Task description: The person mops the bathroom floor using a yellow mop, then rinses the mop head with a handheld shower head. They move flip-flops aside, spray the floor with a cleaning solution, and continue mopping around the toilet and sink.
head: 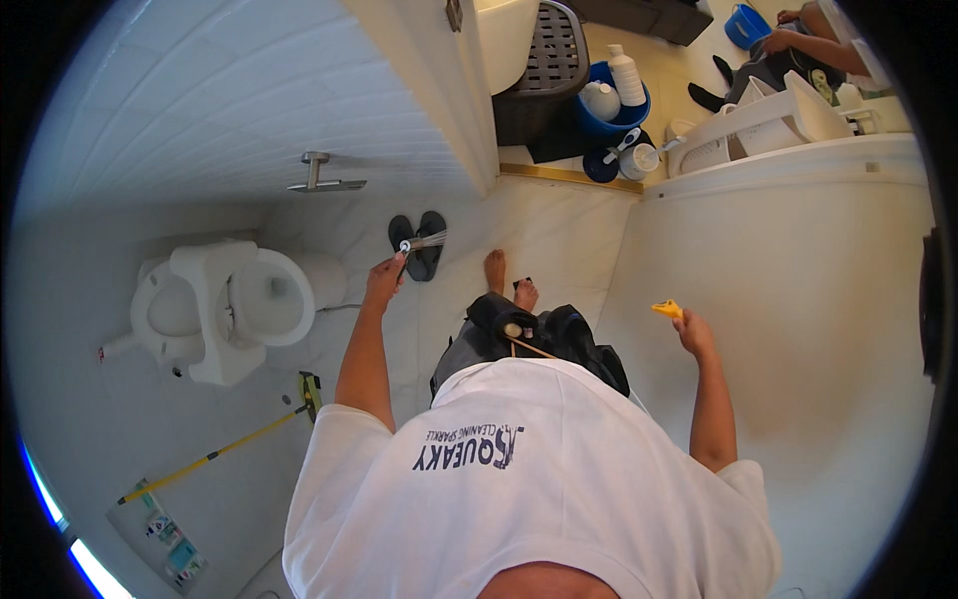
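Note:
My left hand (pixel 385 281) grips a small handheld sprayer (pixel 408 245), which sends a thin spray to the right over a pair of dark flip-flops (pixel 425 243) on the marble-look floor. On the other side, my right hand (pixel 696 332) holds a small yellow plastic tool (pixel 666 308), possibly a scraper, out in front of the pale panel at the right; its exact kind cannot be told. A dark pouch (pixel 494 313) with a round-ended wooden handle showing hangs at my waist.
At left is a white toilet (pixel 277 296); near it leans a yellow-handled squeegee or brush (pixel 217 453). Past the gold threshold (pixel 572 178) stand a blue bucket with bottles (pixel 644 112), a dark woven hamper (pixel 542 82) and white baskets (pixel 756 135). Another person (pixel 808 52) is at top right.

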Motion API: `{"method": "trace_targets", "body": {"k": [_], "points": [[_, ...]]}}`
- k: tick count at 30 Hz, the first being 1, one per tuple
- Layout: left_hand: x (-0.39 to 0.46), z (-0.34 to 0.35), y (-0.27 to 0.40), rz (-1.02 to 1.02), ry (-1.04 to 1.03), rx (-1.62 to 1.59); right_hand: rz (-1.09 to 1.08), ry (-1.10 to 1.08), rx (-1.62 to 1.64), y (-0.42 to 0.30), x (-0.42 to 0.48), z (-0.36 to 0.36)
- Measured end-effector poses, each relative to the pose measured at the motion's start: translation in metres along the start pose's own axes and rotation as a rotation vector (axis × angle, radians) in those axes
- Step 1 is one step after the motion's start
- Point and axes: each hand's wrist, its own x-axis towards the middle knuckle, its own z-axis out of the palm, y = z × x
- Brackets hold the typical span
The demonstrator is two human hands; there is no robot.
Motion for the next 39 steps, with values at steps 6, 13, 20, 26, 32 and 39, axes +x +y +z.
{"method": "trace_targets", "body": {"k": [6, 13, 20, 26, 32, 39], "points": [[-0.006, -0.010, -0.010, -0.029, 0.004, 0.005, -0.034, -0.014, -0.043, -0.022, 0.003, -0.011], [-0.004, -0.020, -0.025, -0.014, 0.015, -0.054, 0.003, -0.063, -0.028, -0.050, 0.021, -0.019], [0.007, -0.028, -0.042, -0.011, -0.032, 0.022, 0.004, -0.058, 0.112, -0.048, 0.064, 0.010], [0.014, -0.038, -0.054, -0.038, -0.011, 0.000, 0.025, -0.141, 0.143, -0.079, 0.077, 0.002], [0.014, -0.042, -0.067, -0.017, 0.036, -0.063, 0.078, -0.200, 0.084, -0.097, 0.087, -0.020], [0.003, -0.039, -0.090, -0.049, 0.070, 0.011, 0.018, -0.139, 0.160, -0.115, 0.106, -0.040]]}}
